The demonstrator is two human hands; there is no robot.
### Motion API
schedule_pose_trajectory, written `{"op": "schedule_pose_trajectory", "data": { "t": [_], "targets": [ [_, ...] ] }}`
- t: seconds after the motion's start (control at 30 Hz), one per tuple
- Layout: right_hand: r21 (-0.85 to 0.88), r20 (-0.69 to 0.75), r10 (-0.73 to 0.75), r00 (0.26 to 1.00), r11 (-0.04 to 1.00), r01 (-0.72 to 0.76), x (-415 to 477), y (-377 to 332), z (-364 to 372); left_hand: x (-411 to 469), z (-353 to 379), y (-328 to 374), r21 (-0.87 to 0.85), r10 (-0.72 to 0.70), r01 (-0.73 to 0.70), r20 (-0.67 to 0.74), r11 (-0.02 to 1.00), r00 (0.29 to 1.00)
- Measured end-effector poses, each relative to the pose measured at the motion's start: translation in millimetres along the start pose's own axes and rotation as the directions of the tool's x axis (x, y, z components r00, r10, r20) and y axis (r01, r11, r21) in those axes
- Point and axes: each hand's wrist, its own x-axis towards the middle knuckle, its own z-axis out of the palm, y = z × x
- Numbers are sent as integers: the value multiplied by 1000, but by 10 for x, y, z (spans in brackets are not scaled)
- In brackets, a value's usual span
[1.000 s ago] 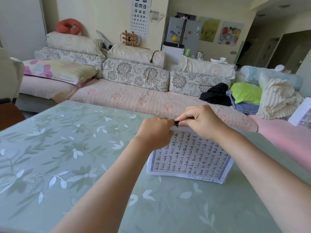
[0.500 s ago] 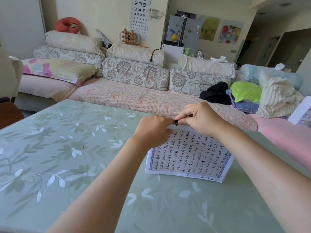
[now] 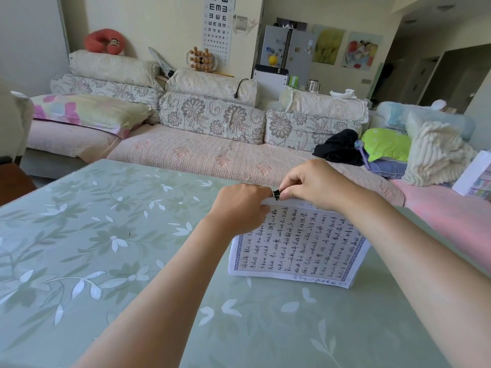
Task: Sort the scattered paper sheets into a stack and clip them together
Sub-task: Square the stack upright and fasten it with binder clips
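Note:
A stack of white paper sheets (image 3: pixel 300 248) covered in handwritten columns with a blue border stands tilted on its near edge on the table (image 3: pixel 106 248). My left hand (image 3: pixel 240 208) grips the stack's upper left edge. My right hand (image 3: pixel 316 185) pinches a small black binder clip (image 3: pixel 276 194) at the top edge of the sheets, between both hands. The far upper part of the stack is hidden behind my hands.
The table has a pale green leaf-patterned cover. Beyond its far edge runs a floral sofa (image 3: pixel 212 144) with cushions, a black cloth (image 3: pixel 340 147) and a cream blanket (image 3: pixel 435 152). A chair (image 3: pixel 13 123) stands at the left.
Both hands and the stack's top edge have shifted slightly; the black clip now shows more clearly between my fingers at the top edge.

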Motion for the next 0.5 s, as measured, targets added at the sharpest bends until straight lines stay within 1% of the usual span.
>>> {"op": "schedule_pose_trajectory", "data": {
  "t": [0.2, 0.4, 0.5],
  "targets": [
    [-42, -43, -124, 991, 992, 122, 31, -33, -1, 0, 19, -1, -3, 6, -6, -22, 1000, 1000],
    [-95, 11, -124, 992, 988, 125, 76, -37, -20, -5, 25, -14, 5, -7, 7, -28, 1000, 1000],
    [-88, -11, -130, 991, 988, 129, 52, -39, -20, 0, 24, -17, -4, -6, 6, -24, 1000, 1000]
  ]
}}
